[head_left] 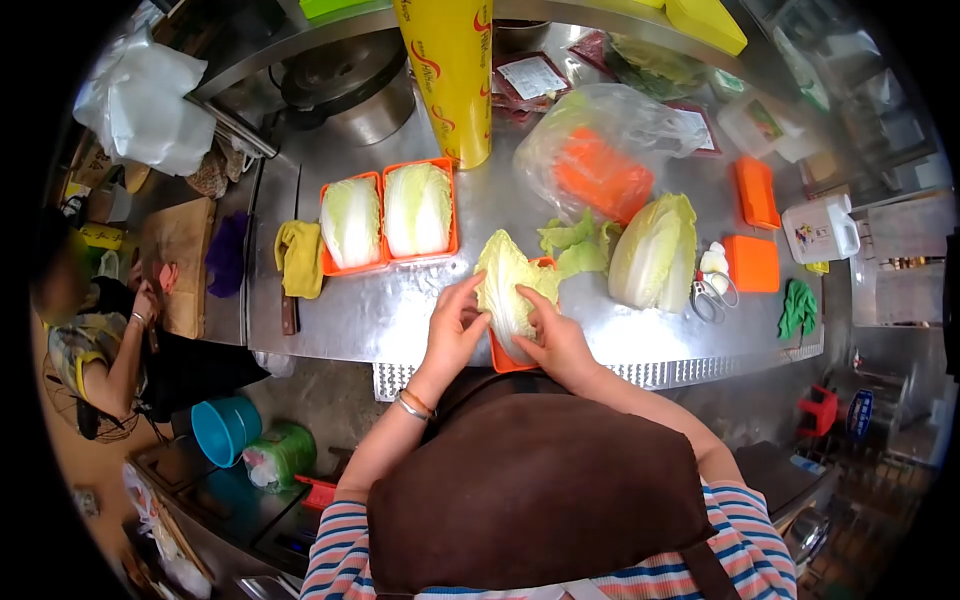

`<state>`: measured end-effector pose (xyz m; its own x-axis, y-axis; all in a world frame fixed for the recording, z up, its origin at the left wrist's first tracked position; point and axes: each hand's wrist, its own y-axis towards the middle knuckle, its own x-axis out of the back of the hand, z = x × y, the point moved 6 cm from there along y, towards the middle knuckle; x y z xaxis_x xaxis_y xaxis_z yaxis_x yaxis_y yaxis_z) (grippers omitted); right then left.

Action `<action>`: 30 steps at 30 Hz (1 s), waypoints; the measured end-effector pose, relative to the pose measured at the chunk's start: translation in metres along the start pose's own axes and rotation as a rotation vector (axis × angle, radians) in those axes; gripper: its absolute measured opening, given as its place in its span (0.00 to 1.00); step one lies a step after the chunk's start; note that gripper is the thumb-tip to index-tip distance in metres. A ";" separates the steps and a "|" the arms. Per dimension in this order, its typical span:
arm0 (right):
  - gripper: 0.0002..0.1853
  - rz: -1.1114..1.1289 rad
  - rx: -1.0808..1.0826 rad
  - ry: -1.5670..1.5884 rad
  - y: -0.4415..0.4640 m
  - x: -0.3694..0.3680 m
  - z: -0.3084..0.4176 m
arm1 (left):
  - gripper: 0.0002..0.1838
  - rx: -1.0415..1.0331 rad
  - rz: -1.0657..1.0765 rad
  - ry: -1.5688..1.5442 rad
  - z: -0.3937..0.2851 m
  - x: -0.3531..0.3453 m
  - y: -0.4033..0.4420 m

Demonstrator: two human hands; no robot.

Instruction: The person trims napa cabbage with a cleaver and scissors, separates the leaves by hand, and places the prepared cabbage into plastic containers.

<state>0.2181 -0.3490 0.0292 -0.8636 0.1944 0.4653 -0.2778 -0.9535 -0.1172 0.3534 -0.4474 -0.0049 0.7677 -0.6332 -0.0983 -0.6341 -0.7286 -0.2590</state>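
Observation:
A piece of napa cabbage (508,290) with pale yellow frilly leaves is between my two hands, over an orange tray (512,364) at the table's front edge. My left hand (458,322) grips its left side, and my right hand (552,338) grips its right side with fingers curved. Behind and to the left, two orange trays hold wrapped-looking cabbage halves (418,210). A larger napa cabbage (655,255) lies to the right, with loose green leaves (580,248) beside it. Scissors (712,298) rest to the right of that cabbage.
A yellow film roll (450,80) stands at the back, near a clear bag (540,130) of orange trays. A yellow cloth (298,258) lies over a knife (290,316). At far left, another person works at a wooden board (185,235). A white jug (820,230) is at right.

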 end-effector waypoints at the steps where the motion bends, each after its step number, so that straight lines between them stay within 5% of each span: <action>1: 0.39 0.023 0.002 -0.004 0.000 -0.002 -0.003 | 0.32 -0.228 -0.094 0.380 -0.021 0.002 -0.002; 2: 0.39 0.044 0.005 -0.006 0.000 -0.004 -0.004 | 0.31 -0.459 -0.189 0.761 -0.043 -0.001 -0.007; 6: 0.38 0.049 0.009 0.005 0.000 -0.005 -0.009 | 0.28 -0.589 0.059 0.874 -0.055 -0.025 0.006; 24: 0.34 0.329 0.070 -0.105 -0.005 0.003 -0.010 | 0.29 -0.539 0.214 0.933 -0.055 -0.030 0.008; 26: 0.36 -0.058 0.315 -0.290 0.001 0.033 0.010 | 0.31 -0.540 0.222 0.943 -0.055 -0.030 0.007; 30: 0.35 0.000 0.470 -0.408 0.042 0.037 0.018 | 0.37 -0.522 0.230 0.955 -0.057 -0.023 0.014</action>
<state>0.1821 -0.3857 0.0573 -0.6074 0.1787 0.7740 0.0174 -0.9711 0.2378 0.3214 -0.4582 0.0489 0.3823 -0.5445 0.7466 -0.8857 -0.4461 0.1281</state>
